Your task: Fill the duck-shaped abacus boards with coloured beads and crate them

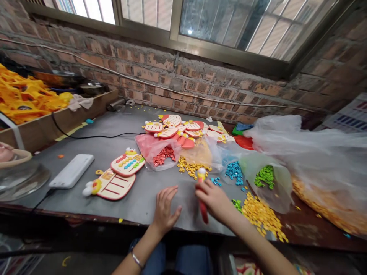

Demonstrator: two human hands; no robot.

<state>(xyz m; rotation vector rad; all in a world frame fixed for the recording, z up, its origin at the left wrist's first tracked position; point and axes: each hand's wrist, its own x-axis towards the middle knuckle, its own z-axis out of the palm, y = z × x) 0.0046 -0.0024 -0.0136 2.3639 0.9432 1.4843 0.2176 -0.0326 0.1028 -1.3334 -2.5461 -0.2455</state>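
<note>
My right hand (213,198) grips a toy panel (203,211), turned edge-on so its red side and its yellow-and-white head show. To its left, my left hand (165,208) hovers over the grey mat with fingers spread and nothing in them. Farther left lie two cream toy panels with red rims: a slotted one (119,186) and, overlapping it, one with rows of coloured beads (127,165). Beyond my hands, small red pieces (164,156), gold pieces (189,168) and blue pieces (234,172) spill from plastic bags. Green pieces (264,176) sit in another bag.
More toy panels (169,131) are piled near the brick wall. A loose heap of yellow pieces (262,215) lies by my right forearm, with a large clear bag (329,183) beyond. At left are a white power bank (71,171) with a cable and a box of yellow parts (31,95).
</note>
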